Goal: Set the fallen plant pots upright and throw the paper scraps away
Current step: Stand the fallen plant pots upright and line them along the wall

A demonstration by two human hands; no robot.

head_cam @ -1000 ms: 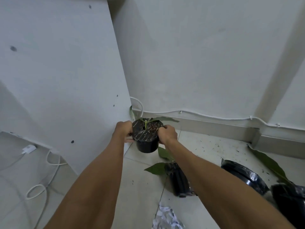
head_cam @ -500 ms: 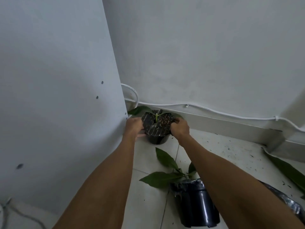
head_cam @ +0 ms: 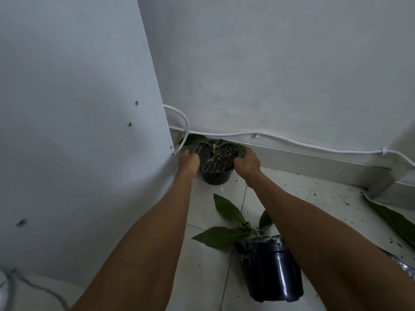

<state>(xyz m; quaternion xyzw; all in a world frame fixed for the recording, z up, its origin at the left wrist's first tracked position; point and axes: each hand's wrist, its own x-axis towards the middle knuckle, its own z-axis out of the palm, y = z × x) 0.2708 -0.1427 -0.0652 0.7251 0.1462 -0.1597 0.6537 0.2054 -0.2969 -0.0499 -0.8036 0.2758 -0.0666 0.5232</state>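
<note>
A small black plant pot (head_cam: 216, 173) stands upright on the tiled floor in the corner by the wall, its soil wrapped in clear film and a green shoot at its middle. My left hand (head_cam: 189, 160) grips its left rim and my right hand (head_cam: 246, 161) grips its right rim. A second black pot (head_cam: 272, 274) lies tipped over nearer to me, under my right forearm, with green leaves (head_cam: 221, 236) spread over the floor. No paper scraps are in view.
A white panel (head_cam: 78, 131) stands close on the left. A white cable (head_cam: 292, 140) runs along the baseboard behind the pot. A long leaf (head_cam: 393, 218) and another wrapped pot's edge (head_cam: 404, 265) lie at the right. Soil specks dot the tiles.
Both hands carried the small pot away from me and down into the corner, where it now rests on the floor. The view has closed in, and the paper scraps have left the frame.
</note>
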